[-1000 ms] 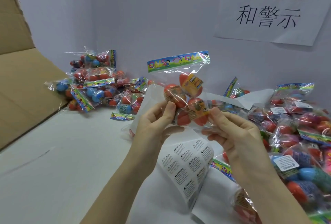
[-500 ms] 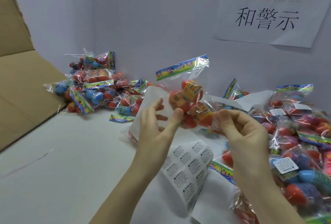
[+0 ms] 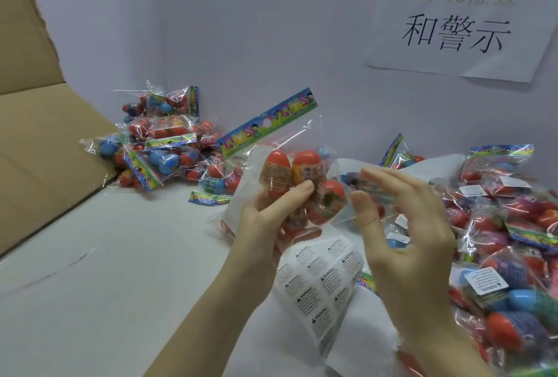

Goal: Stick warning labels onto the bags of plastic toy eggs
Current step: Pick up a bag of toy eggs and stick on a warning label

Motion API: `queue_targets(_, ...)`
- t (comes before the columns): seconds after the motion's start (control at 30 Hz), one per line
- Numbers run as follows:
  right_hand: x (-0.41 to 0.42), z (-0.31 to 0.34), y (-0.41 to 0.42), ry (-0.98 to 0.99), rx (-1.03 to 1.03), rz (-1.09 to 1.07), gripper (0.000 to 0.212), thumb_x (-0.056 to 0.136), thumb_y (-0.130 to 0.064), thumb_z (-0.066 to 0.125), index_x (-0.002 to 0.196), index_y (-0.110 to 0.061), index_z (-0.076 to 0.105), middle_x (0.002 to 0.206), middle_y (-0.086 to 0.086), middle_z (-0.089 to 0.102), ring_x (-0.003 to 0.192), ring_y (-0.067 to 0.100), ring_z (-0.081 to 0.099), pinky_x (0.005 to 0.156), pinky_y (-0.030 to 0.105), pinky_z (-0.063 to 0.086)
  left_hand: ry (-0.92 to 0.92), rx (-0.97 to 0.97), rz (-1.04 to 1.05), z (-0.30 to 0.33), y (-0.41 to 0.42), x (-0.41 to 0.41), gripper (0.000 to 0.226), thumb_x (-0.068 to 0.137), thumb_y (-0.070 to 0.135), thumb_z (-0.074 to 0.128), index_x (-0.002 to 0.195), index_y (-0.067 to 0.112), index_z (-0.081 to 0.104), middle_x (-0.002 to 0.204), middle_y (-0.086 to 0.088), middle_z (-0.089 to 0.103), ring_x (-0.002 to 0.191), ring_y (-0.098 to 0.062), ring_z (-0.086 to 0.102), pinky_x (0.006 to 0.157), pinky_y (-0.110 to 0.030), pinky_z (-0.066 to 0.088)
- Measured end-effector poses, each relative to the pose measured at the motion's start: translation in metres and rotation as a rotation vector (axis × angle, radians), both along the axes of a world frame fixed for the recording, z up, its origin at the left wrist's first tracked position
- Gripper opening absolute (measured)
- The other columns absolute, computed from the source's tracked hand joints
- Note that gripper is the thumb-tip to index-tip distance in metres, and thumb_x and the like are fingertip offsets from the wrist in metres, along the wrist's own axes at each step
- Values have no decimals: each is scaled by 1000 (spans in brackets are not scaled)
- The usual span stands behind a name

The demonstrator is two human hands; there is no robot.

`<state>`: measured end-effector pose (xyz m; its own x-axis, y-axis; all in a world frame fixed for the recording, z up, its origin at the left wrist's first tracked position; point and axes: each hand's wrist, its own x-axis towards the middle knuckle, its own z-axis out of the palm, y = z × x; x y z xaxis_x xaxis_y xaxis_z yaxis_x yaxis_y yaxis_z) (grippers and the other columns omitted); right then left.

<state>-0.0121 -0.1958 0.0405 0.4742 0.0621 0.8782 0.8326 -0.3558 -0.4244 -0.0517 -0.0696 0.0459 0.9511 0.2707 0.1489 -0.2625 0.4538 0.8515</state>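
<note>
From the head camera, looking down over the white tabletop [image 3: 90, 286], the left hand [image 3: 265, 219] holds up a clear bag of toy eggs [image 3: 299, 177], its fingers [image 3: 290, 198] curled round the lower part of the bag with the thumb pressed across the front. The bag stands tilted, its colourful header strip [image 3: 265, 123] slanting up towards the right, and orange-red eggs show through the film just above the thumb. The right hand [image 3: 404, 234] is just beside the bag, fingers spread and relaxed, thumb and forefinger apart; the forefinger tips seem to brush the bag's crinkled right edge, though the clear film makes it hard to say whether they touch.

Below both hands a curled sheet of warning labels [image 3: 320, 280] lies on the tabletop, its rows of small white stickers facing up. To the right is a heap of labelled bags [image 3: 507, 225], several of them showing a white sticker on the front. At the back left, well apart from the hands, another pile of bags [image 3: 160, 138] rests against the wall, near a brown cardboard flap [image 3: 39, 135] that leans in from the left edge. A paper sign [image 3: 459, 17] with printed black characters is on the wall at the upper right.
</note>
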Motion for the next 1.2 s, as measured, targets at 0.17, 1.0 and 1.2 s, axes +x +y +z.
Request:
queue_targets(0.17, 3, -1, 0, 210, 85, 204, 17, 78, -27, 62, 95, -30, 64, 92, -16, 67, 87, -3, 63, 79, 9, 45, -5, 86, 33, -1, -5, -1, 21, 53, 21, 84, 69, 31, 75, 72, 2, 72, 66, -11, 69, 50, -19, 49)
queue_targets(1.0, 2, 10, -5, 869, 253, 649, 42, 59, -37, 66, 96, -18, 69, 78, 2, 74, 66, 15, 69, 62, 20, 54, -84, 141, 85, -6, 1, 1, 28, 54, 33, 74, 77, 17, 73, 77, 1, 73, 74, -11, 67, 68, -20, 54)
queue_targets(1.2, -1, 7, -1, 601, 308, 518, 38, 52, -32, 77, 88, -21, 71, 80, -4, 74, 74, 10, 69, 67, 18, 52, 83, 341, 350, -10, -2, 6, 61, 50, 57, 81, 94, 24, 54, 83, 7, 60, 70, 2, 57, 66, -10, 44)
